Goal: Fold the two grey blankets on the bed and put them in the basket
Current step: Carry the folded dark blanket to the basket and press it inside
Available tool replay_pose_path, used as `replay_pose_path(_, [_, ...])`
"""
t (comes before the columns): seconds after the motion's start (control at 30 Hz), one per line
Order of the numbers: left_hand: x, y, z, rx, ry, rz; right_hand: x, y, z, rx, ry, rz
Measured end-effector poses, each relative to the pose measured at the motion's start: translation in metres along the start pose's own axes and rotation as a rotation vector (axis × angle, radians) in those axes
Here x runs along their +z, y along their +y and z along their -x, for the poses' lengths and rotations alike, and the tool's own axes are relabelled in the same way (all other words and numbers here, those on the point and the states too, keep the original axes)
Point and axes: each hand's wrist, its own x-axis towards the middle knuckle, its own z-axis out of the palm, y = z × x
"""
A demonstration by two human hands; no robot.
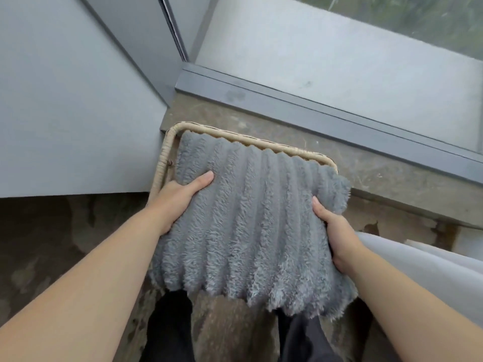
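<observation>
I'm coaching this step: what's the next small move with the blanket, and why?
Probably lower the folded grey blanket straight down into the basket: the left hand and right hand grip its sides, and it sits over the basket's opening.

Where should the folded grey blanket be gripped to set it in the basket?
The two opposite side edges, one hand from each side, as the left hand and right hand do now: thumbs on top, fingers hidden underneath. The blanket is a thick, soft slab roughly as wide as the basket, so side support likely keeps the fold flat.
</observation>
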Motion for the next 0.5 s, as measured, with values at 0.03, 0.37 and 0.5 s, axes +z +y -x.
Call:
replay_pose_path(0.03, [0.004,-0.006,-0.019,-0.012,0.008,-0.010,0.002,0.003,-0.019,-0.010,0.014,0.012])
replay_pose_path(0.37, [0.010,-0.057,-0.150,0.109,0.085,-0.116,0.043,0.066,-0.138,-0.069,0.231,0.150])
replay_pose_path(0.5, [0.029,-0.088,-0.186,0.183,0.075,-0.117,0.038,0.089,-0.176,-0.111,0.310,0.108])
